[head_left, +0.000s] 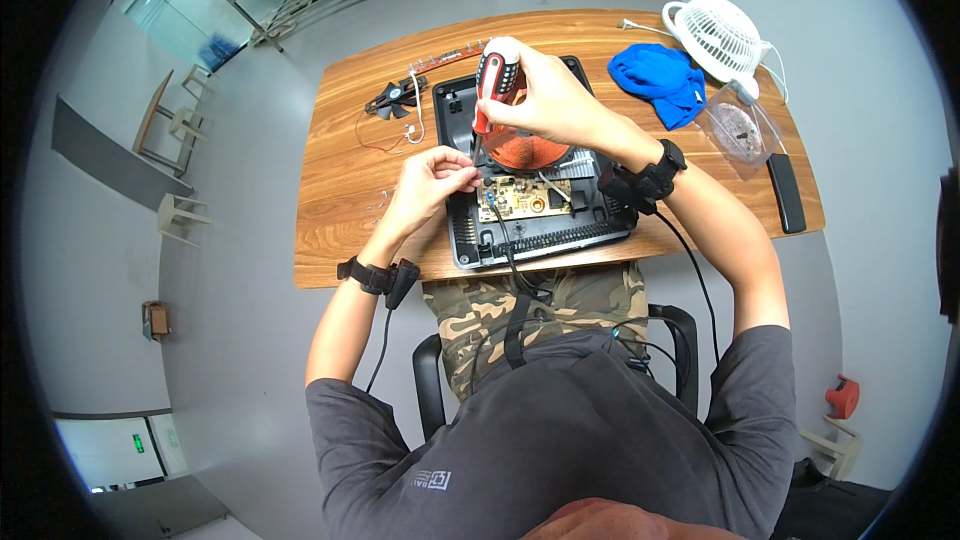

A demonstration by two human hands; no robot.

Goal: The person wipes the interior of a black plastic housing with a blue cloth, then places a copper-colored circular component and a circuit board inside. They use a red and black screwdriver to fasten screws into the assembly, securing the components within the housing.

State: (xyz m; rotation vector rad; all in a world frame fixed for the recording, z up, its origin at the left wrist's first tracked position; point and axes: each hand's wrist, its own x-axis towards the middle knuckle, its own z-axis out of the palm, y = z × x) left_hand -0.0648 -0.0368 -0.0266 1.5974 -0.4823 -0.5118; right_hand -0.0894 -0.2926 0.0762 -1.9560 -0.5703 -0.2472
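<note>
My right hand is wrapped around a red and black screwdriver, held nearly upright with its shaft pointing down. The shaft reaches into an open black appliance housing, beside a round copper coil. Close to the screwdriver's tip, the fingers of my left hand are pinched together at the housing's left side. Whatever they hold is too small or hidden to make out. Below the coil lies a tan circuit board with components and wires. The screwdriver's tip is partly hidden by my left fingers.
Left of the housing lie a black fan with wires and small loose bits. Behind is a narrow red board. At right are a blue cloth, a white caged fan, a clear container and a black bar.
</note>
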